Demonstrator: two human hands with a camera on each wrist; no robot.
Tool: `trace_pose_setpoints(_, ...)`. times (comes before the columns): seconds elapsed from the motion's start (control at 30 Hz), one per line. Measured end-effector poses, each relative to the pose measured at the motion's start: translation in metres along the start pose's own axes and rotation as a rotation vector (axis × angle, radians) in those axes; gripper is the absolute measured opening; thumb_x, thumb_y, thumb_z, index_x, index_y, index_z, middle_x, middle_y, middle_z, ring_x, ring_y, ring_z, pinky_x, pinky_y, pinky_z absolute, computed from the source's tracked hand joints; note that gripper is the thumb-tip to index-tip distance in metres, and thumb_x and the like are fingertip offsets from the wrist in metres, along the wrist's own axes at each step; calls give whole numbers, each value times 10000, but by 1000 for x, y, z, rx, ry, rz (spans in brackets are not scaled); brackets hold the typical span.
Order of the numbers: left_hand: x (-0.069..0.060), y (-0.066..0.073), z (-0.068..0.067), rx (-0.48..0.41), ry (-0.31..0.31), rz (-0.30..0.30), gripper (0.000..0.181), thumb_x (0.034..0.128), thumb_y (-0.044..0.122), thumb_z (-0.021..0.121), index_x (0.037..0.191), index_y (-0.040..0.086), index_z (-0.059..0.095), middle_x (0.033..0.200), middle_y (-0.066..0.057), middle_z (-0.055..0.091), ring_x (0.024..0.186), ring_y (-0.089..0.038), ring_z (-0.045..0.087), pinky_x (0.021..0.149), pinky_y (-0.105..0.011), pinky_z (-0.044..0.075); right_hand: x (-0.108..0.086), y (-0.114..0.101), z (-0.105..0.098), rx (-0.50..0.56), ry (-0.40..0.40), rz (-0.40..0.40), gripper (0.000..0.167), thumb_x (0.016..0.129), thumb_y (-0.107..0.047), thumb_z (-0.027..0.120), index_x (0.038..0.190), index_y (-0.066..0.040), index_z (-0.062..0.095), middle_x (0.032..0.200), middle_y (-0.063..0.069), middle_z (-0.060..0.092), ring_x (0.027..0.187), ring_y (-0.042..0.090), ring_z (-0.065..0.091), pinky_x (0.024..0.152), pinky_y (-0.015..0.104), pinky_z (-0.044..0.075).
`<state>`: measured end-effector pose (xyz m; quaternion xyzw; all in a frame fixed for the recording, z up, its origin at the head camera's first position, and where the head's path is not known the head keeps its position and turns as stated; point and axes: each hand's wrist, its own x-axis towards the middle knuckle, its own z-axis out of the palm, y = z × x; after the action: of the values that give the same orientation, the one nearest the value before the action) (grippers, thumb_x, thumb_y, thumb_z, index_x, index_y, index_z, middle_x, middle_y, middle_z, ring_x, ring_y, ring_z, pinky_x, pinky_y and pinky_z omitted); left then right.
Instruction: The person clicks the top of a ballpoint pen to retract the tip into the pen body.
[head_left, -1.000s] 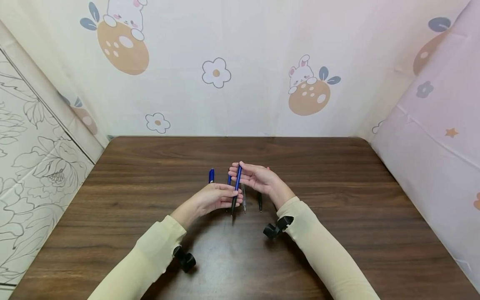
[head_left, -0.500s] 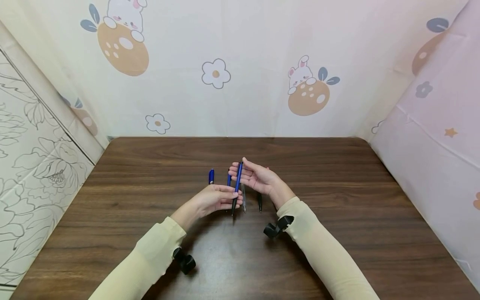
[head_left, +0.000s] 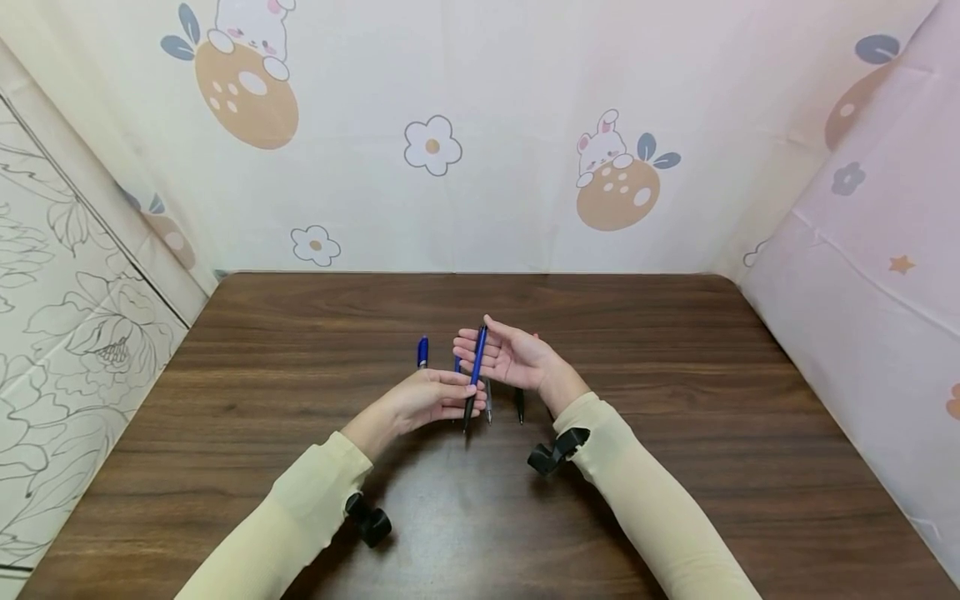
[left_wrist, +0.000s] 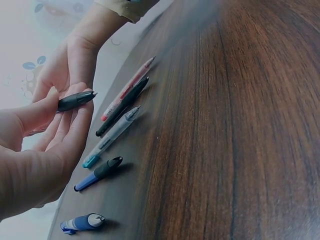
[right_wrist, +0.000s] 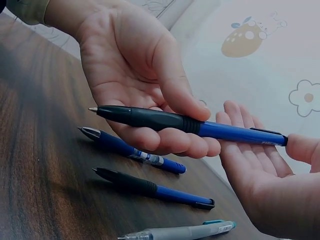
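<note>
My left hand (head_left: pixel 427 398) pinches a blue pen (head_left: pixel 477 358) with a black grip between thumb and fingers; its metal point faces my body. My right hand (head_left: pixel 519 358) is palm up beyond it, fingers extended behind the pen's barrel. In the right wrist view, the right hand's thumb (right_wrist: pixel 302 150) touches the pen's rear end, beside the clip, while the left hand (right_wrist: pixel 145 75) holds the black grip (right_wrist: pixel 150 118). From the left wrist, the black front (left_wrist: pixel 75 101) of that pen shows past the left thumb; its blue part is hidden.
Under and beside the hands several pens lie in a row on the brown table (head_left: pixel 300 333): a red one (left_wrist: pixel 131 85), a black one (left_wrist: pixel 122 107), a clear one with a teal end (left_wrist: pixel 112 136), a blue-and-black one (left_wrist: pixel 100 174) and a blue one (left_wrist: pixel 81 223). A patterned curtain (head_left: pixel 510 208) hangs behind.
My right thumb has lifted a little and the right fingers have shifted slightly left. The held pen's rear end has moved slightly right; my left hand keeps its pinch nearly in place.
</note>
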<state>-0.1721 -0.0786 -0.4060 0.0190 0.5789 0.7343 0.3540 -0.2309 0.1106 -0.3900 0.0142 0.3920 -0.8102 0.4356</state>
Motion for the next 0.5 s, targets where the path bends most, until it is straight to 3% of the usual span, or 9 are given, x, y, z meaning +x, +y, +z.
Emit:
trace_pose_setpoints(0.17,-2,0,1,-4,1,-8,356,977,13,497,1298,-142,484,891,-18,721,876,-134,704,922,-348,574,-1,0,2,29,11,4,648,1031,-387,372,1527,-24,165,1089,91,713,1026,183,691,902,277,565)
trace_pose_setpoints(0.27,-3,0,1,-4,0,-4,355,976,16,501,1292,-144,488,884,-17,724,870,-135,707,911,-346,579,-3,0,4,29,11,7,546,1032,-377,380,1453,-30,357,1090,91,714,1031,181,688,897,274,564)
trace_pose_setpoints(0.33,-3,-1,0,1,-2,9,360,974,14,503,1291,-155,483,877,-15,724,863,-134,708,906,-347,581,-4,0,4,34,11,5,536,1034,-372,381,1446,-30,365,1082,92,718,1028,178,689,891,271,564)
trace_pose_setpoints(0.43,-3,-2,0,-6,11,16,361,969,1,504,1288,-168,478,858,-15,724,847,-134,710,892,-346,586,-4,1,4,42,6,4,551,1039,-362,371,1485,-44,309,1075,93,721,1027,173,689,887,271,563)
trace_pose_setpoints(0.5,-3,-2,0,-9,23,19,360,967,-7,504,1284,-177,477,850,-17,724,839,-134,711,890,-351,587,-4,2,3,45,0,2,630,1041,-356,364,1534,-33,140,1082,92,719,1035,170,686,895,273,561)
